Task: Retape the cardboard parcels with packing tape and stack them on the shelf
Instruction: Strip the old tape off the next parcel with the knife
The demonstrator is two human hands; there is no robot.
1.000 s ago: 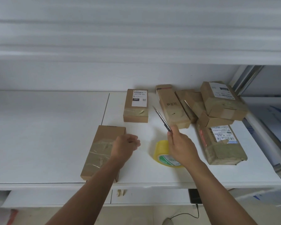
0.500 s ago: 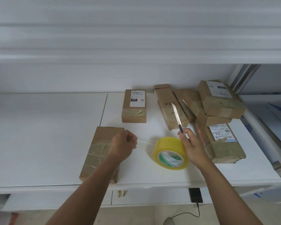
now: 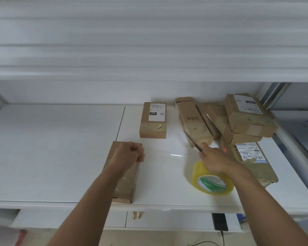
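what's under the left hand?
A flat taped parcel lies under the left hand, on the shelf. The fist hides the parcel's far end; whether the fingers pinch tape can't be seen.

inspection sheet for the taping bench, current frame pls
Surface: white shelf top, glossy, seam down the middle.
Job's things: flat parcel at front edge; labelled parcel behind it; parcel pile at right; yellow tape roll.
Clutter: nothing seen.
Grippers: left hand fisted over the flat parcel; right hand grips a cutter above the roll.
Cables: black cable hanging from a phone below.
Surroundings: white wall, metal upright at right.
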